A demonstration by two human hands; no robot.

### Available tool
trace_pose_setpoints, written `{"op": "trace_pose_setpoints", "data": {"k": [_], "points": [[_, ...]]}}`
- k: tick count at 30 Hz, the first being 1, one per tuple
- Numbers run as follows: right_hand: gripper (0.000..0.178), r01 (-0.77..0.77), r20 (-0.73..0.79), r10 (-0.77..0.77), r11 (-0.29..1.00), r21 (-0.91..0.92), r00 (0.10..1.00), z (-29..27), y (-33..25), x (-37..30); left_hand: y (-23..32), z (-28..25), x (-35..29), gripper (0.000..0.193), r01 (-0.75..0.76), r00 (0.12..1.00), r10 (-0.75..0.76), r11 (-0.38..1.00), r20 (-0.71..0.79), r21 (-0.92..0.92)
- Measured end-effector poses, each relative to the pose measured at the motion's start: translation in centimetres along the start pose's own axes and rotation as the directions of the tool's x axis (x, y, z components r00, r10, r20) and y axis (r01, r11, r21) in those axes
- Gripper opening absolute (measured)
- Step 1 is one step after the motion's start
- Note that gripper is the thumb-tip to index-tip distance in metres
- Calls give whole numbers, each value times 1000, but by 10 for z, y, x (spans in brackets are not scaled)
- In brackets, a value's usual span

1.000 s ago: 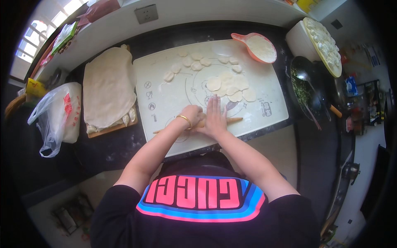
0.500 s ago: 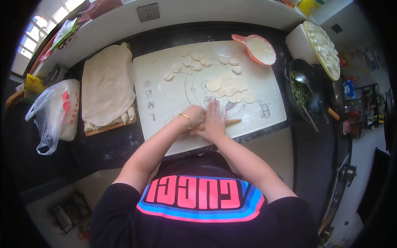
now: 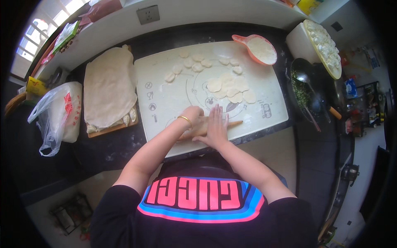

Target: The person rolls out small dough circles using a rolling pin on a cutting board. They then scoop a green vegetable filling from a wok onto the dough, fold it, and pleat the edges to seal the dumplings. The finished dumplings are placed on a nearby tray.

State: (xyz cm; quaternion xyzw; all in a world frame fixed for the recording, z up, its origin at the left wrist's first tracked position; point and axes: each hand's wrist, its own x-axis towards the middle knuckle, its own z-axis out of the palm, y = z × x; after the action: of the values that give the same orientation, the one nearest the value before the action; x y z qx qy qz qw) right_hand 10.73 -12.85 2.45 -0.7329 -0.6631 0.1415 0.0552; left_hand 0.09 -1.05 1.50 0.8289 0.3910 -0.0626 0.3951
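Note:
A wooden rolling pin [image 3: 235, 124] lies aslant near the front edge of a pale printed dough mat [image 3: 165, 99]. On top of it rests my right hand [image 3: 216, 129], flat, fingers stretched out and pointing away from me. Close beside, my left hand [image 3: 192, 113], with a gold bangle [image 3: 185, 120] at its wrist, has its fingers curled in; what they hold is hidden. Just beyond my hands, several flat round dough wrappers [image 3: 228, 85] overlap in a pile. Farther back, small dough pieces [image 3: 197, 58] are scattered in an arc over the mat.
An orange scoop of flour [image 3: 261, 49] sits at the mat's far right corner. To the right stand a wok of chopped greens [image 3: 301, 93] and a tray of dumplings [image 3: 321, 47]. Leftward are a board under a dough sheet [image 3: 109, 87] and a plastic bag [image 3: 66, 111].
My right hand has slid slightly toward me on the rolling pin. More of the pin shows between and left of my hands. The whole view has shifted a little.

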Motion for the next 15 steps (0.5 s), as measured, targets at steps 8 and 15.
{"op": "trace_pose_setpoints", "data": {"k": [8,15], "points": [[129,-36,19,36,999,-19,999,5,4,17,-19,9,13,23,1,999,-1,1000,-52,6],[133,54,58,-55,998,27,997,12,15,-18,-16,4,10,25,2,996,-4,1000,-85,-15]]}}
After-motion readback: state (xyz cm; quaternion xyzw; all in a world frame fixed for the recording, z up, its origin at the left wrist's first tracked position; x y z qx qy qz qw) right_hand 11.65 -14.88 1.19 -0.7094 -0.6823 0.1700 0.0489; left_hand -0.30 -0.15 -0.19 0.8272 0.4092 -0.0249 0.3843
